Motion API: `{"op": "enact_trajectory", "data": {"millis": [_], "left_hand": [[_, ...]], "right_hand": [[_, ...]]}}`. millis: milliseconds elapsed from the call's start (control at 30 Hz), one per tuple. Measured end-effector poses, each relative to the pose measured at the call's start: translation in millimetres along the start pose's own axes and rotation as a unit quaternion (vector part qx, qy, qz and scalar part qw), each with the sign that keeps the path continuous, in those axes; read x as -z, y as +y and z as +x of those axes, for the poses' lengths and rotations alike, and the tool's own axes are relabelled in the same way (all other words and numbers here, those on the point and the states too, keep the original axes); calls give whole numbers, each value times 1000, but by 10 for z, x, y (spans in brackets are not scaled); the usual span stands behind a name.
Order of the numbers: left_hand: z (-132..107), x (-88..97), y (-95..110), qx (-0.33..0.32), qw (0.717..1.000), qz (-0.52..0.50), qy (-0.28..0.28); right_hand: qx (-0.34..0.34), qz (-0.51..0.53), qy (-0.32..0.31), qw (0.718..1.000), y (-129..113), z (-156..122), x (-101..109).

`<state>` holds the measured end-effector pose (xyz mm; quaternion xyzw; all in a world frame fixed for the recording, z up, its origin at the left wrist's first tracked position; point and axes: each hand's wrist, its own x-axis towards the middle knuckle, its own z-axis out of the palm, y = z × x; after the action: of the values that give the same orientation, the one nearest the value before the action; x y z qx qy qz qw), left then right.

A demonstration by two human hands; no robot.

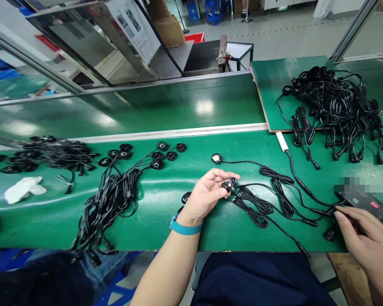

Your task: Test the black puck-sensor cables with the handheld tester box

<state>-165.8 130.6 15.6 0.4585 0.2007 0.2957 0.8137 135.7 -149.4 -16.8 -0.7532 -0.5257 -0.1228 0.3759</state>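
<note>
My left hand [209, 189], with a teal band at the wrist, is closed around a small round black cabled module [230, 184]. Its cable runs right past a tied black cable coil [253, 206]. At the right, my right hand [360, 233] pinches a black cable connector [330, 212], where several leads come together. Another round module [216, 158] with a lit or shiny face lies beyond my left hand, joined to a second coil [277, 189]. Partly behind my left wrist are more round black pieces [186, 196]. A loose black plug [330, 233] sits near my right fingers.
A large heap of black cables [332, 106] lies on a raised green board [264, 93]. Bundled cables with round heads [111, 204] and another pile [57, 153] are on the left. A dark flat device [365, 202], a white cable block [281, 141] and a white cloth [24, 190] are on the bench.
</note>
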Motion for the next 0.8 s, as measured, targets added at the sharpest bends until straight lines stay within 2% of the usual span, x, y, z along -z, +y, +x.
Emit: {"op": "enact_trajectory", "data": {"millis": [200, 400, 533, 700, 800], "left_hand": [[-14, -31, -27, -25, 998, 53, -6], [-84, -84, -69, 3, 983, 182, 18], [-85, -105, -89, -70, 957, 282, 23], [-40, -176, -150, -200, 894, 401, 24], [-21, -238, -201, -242, 866, 436, 31]], "right_hand": [[0, -4, -3, 1000, 4, -8, -7], [-22, 6, -14, 1000, -27, -17, 6], [-32, 0, -21, 999, -53, -10, 15], [-37, 2, -19, 999, -84, 10, 4], [-37, 6, -22, 999, -83, 11, 3]]}}
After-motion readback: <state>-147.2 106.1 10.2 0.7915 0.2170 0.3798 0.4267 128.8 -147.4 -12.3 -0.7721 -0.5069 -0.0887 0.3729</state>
